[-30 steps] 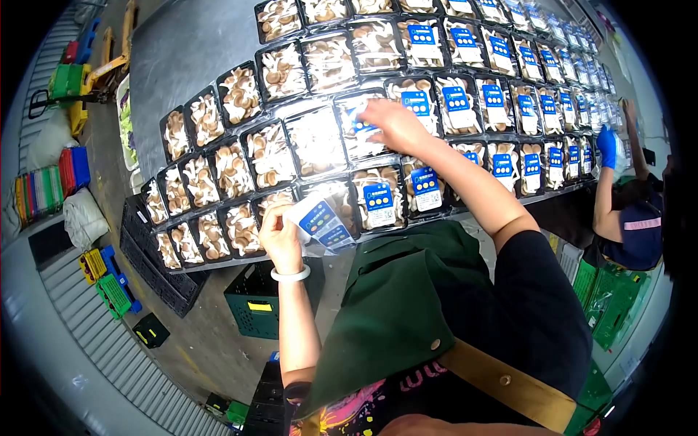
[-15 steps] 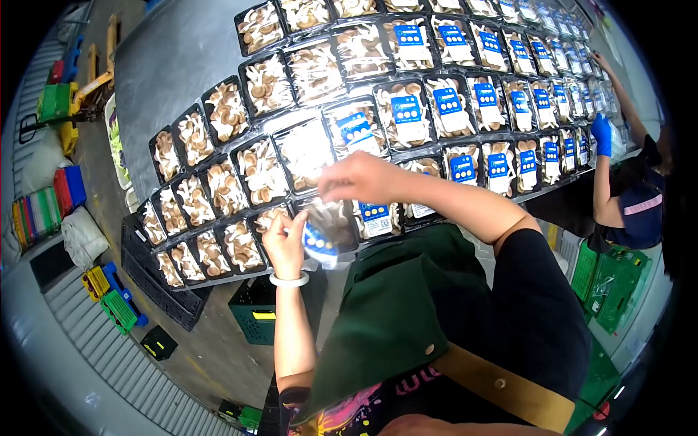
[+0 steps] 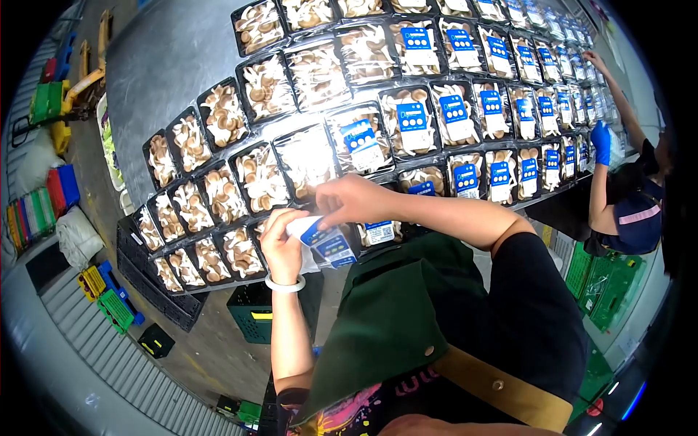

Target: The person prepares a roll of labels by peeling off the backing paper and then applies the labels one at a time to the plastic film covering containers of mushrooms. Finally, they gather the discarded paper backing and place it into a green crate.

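A strip of blue-and-white labels hangs from my left hand, which is closed on its white upper end. My right hand is bent over the strip, thumb and fingertips pinched at its top edge. Both hands are above the near rows of film-wrapped mushroom trays. Just beyond my right hand, a labelled mushroom tray carries its blue label at a slant. Left of it, glare whitens the film of an unlabelled mushroom tray. The tray directly beneath my hands is mostly hidden.
Rows of trays cover the metal table, labelled on the right and plain on the left. At the far right a co-worker's blue-gloved hand is near the trays. Black crates and a green crate stand below the table edge.
The label strip has come up between my hands and turned its printed face into view. My right hand has moved down to the strip's top edge.
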### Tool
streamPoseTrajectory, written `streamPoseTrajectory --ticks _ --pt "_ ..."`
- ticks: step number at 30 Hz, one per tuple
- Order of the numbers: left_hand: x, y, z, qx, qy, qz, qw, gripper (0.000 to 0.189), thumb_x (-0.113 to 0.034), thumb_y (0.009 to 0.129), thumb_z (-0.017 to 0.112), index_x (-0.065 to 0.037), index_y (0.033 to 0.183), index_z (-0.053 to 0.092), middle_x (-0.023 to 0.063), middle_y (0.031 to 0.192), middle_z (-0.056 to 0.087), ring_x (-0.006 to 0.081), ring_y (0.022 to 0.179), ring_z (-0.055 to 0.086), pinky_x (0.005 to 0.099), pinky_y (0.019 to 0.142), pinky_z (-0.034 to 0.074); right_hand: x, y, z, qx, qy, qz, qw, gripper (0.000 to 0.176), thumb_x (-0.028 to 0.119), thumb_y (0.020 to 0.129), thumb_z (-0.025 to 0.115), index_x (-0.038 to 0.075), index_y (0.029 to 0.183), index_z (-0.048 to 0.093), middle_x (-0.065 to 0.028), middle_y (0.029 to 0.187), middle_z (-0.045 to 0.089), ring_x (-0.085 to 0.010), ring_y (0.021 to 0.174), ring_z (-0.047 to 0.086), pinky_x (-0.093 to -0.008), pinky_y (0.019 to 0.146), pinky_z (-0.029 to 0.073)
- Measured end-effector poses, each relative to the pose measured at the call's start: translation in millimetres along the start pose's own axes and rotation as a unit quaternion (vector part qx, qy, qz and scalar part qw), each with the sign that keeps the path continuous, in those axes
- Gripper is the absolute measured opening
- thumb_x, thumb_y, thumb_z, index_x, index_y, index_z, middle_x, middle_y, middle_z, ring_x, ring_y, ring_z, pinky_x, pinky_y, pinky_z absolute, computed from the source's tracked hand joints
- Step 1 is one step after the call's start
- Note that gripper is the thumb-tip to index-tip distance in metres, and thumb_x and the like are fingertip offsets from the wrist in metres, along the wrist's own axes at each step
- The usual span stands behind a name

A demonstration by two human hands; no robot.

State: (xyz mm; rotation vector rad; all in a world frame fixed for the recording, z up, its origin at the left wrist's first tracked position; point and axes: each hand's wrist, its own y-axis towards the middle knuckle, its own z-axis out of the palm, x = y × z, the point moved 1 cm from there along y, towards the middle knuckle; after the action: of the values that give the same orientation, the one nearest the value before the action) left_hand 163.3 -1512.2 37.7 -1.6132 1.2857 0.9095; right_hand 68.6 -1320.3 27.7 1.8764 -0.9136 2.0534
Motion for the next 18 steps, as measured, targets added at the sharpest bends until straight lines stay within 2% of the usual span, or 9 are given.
streamPoseTrajectory --ticks 1,5,8,10,11,13,14,16,18 --pt "-2 1 1 -0.012 -0.010 -0.015 1.000 0.020 0.011 0.074 0.060 0.002 0.090 0.067 0.0083 0.097 0.064 0.0172 0.091 0.061 0.0268 0.082 0.047 3 -2 0 -0.002 0.033 0.018 0.999 0.030 0.022 0.075 0.081 0.002 0.087 0.062 -0.0080 0.067 0.063 -0.0163 0.062 0.060 -0.0311 0.058 0.045" --pt "-10 2 6 0.008 -0.039 -0.011 0.999 0.018 0.010 0.077 0.061 0.002 0.092 0.067 0.0082 0.092 0.065 0.0168 0.088 0.062 0.0271 0.081 0.048 -9 -2 5 -0.056 0.087 -0.028 0.994 0.030 0.023 0.076 0.080 0.002 0.088 0.063 -0.0081 0.067 0.063 -0.0176 0.063 0.061 -0.0314 0.061 0.046" --pt "-11 5 9 0.014 -0.055 0.010 0.998 0.017 0.010 0.078 0.060 0.002 0.092 0.067 0.0095 0.095 0.066 0.0174 0.089 0.062 0.0268 0.081 0.047 -10 -1 6 -0.041 -0.003 -0.061 0.997 0.029 0.028 0.081 0.075 0.003 0.090 0.063 -0.0113 0.069 0.063 -0.0236 0.065 0.063 -0.0347 0.064 0.047" --pt "-11 4 6 0.003 -0.051 0.011 0.999 0.016 0.010 0.079 0.061 0.002 0.091 0.067 0.0092 0.091 0.067 0.0148 0.084 0.062 0.0252 0.076 0.047 1 -5 4 0.034 -0.099 -0.051 0.993 0.031 0.034 0.086 0.068 0.004 0.092 0.064 -0.0143 0.072 0.064 -0.0314 0.069 0.064 -0.0393 0.065 0.048" --pt "-9 3 3 0.006 -0.032 -0.021 0.999 0.014 0.010 0.079 0.062 0.002 0.090 0.067 0.0082 0.087 0.068 0.0129 0.081 0.062 0.0244 0.074 0.047 6 -6 4 0.033 -0.127 -0.058 0.990 0.031 0.036 0.088 0.064 0.005 0.093 0.065 -0.0156 0.075 0.064 -0.0353 0.072 0.063 -0.0423 0.065 0.048" --pt "1 0 2 -0.017 0.014 -0.043 0.999 0.008 0.008 0.079 0.063 0.002 0.084 0.066 0.0028 0.072 0.062 0.0067 0.067 0.053 0.0225 0.062 0.043 2 -6 5 0.008 -0.145 -0.088 0.985 0.028 0.034 0.089 0.063 0.006 0.093 0.065 -0.0149 0.074 0.065 -0.0347 0.072 0.063 -0.0426 0.065 0.048" --pt "4 -1 1 -0.019 0.014 -0.043 0.999 0.008 0.008 0.079 0.063 0.002 0.084 0.066 0.0028 0.072 0.062 0.0067 0.067 0.053 0.0225 0.062 0.043 1 -7 5 -0.017 -0.162 -0.118 0.980 0.026 0.032 0.089 0.063 0.006 0.093 0.065 -0.0141 0.074 0.065 -0.0341 0.071 0.063 -0.0428 0.064 0.048" --pt "6 -4 0 -0.009 0.119 0.004 0.993 0.012 0.007 0.073 0.068 0.003 0.070 0.057 0.0086 0.064 0.057 0.0153 0.058 0.052 0.0289 0.056 0.041 2 -8 3 -0.018 -0.192 -0.150 0.970 0.023 0.030 0.090 0.062 0.008 0.095 0.066 -0.0118 0.079 0.066 -0.0319 0.073 0.064 -0.0419 0.065 0.049" --pt "3 -6 2 0.010 0.128 0.003 0.992 0.017 0.006 0.073 0.068 0.004 0.067 0.051 0.0099 0.062 0.049 0.0157 0.057 0.046 0.0303 0.055 0.037 2 -8 -2 -0.020 -0.222 -0.180 0.958 0.020 0.028 0.091 0.061 0.010 0.097 0.067 -0.0095 0.084 0.067 -0.0297 0.075 0.064 -0.0410 0.066 0.049"
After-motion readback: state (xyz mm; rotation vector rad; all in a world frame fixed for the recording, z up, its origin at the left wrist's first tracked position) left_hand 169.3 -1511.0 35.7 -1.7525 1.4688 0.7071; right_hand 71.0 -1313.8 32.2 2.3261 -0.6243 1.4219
